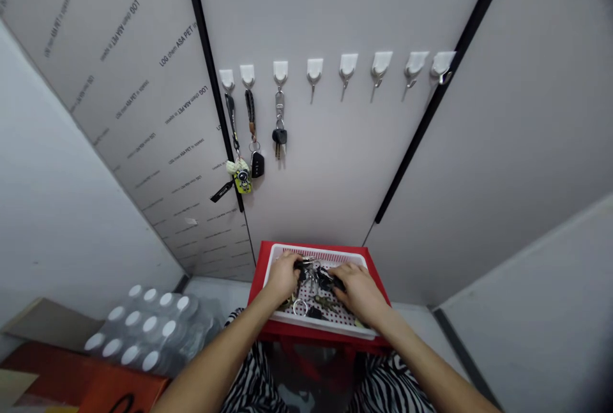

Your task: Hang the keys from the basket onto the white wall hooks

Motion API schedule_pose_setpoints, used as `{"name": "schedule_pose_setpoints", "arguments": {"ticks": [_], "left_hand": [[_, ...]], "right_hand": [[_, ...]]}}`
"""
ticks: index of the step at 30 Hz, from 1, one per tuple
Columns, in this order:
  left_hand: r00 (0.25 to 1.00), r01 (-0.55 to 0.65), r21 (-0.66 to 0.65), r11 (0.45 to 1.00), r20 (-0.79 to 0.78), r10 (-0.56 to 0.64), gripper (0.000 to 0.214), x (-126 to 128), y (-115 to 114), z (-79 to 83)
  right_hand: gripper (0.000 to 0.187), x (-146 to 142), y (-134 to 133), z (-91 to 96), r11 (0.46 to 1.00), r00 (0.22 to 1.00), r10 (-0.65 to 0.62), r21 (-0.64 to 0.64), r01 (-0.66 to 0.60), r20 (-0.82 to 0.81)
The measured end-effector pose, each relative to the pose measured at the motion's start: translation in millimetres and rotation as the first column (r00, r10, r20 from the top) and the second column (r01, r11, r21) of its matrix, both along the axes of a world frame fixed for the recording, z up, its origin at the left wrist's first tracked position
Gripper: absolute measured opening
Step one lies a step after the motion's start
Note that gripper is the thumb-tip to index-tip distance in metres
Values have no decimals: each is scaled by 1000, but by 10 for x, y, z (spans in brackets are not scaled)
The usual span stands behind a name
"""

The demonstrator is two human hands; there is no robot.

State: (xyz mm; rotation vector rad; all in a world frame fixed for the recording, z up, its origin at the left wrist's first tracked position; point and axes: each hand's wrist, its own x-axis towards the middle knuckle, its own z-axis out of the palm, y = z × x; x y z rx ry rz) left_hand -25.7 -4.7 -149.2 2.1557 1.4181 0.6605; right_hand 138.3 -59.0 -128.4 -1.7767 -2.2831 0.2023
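Observation:
Both my hands are inside a white perforated basket [330,325] of keys, which rests on a red stool [256,279]. My left hand [284,277] closes on a bunch of keys [313,279] near the basket's far left side, by a dark and silver part. My right hand [357,286] curls round a black piece at the bunch's right side; its fingertips are partly hidden. Below the bunch lie a metal key ring [300,307], brass-coloured keys [326,302] and a black key fob [315,313] on the basket floor.
White adhesive hooks [315,68] line the cabinet door ahead. On the three leftmost hang a strap with a yellow-green charm [243,180], a braided strap with a car key [257,165] and keys on a clip [280,137]. Bottled water [143,323] and an orange box [90,375] stand left.

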Motion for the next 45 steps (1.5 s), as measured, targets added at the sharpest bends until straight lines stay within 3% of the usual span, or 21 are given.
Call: {"name": "schedule_pose_setpoints", "arguments": {"ticks": [6, 11, 14, 18, 23, 28, 32, 39, 45], "left_hand": [[998, -14, -21, 1000, 58, 15, 19, 10, 7, 0], [964, -64, -115, 991, 250, 92, 15, 6, 14, 23], [920, -33, -199, 979, 378, 108, 13, 12, 26, 17], [894, -45, -199, 979, 429, 128, 11, 19, 32, 5], [920, -91, -124, 988, 369, 131, 17, 2, 10, 35], [910, -135, -75, 988, 384, 153, 19, -11, -13, 62], [905, -137, -47, 989, 400, 145, 21, -16, -34, 89], [920, -182, 98, 978, 367, 134, 20, -32, -122, 178], [931, -292, 177, 940, 280, 236, 18, -51, -93, 142]], "right_hand": [[25, 63, -1, -29, 998, 960, -52, 27, 62, -277], [24, 87, -1, -16, 993, 885, -98, 9, 114, -456], [24, 79, -10, 12, 996, 868, -87, -28, 85, -489], [26, 8, 38, 70, 993, 912, -60, -116, 14, -405], [27, -163, 213, 108, 985, 977, -167, -67, 159, -131], [22, -278, 308, 70, 972, 975, -220, -80, 223, 45], [24, -300, 297, 36, 986, 987, -154, -60, 156, 35], [32, -385, 240, -1, 998, 994, 70, -9, -69, 89], [34, -439, 194, 2, 983, 973, 176, 19, -181, 148]]}}
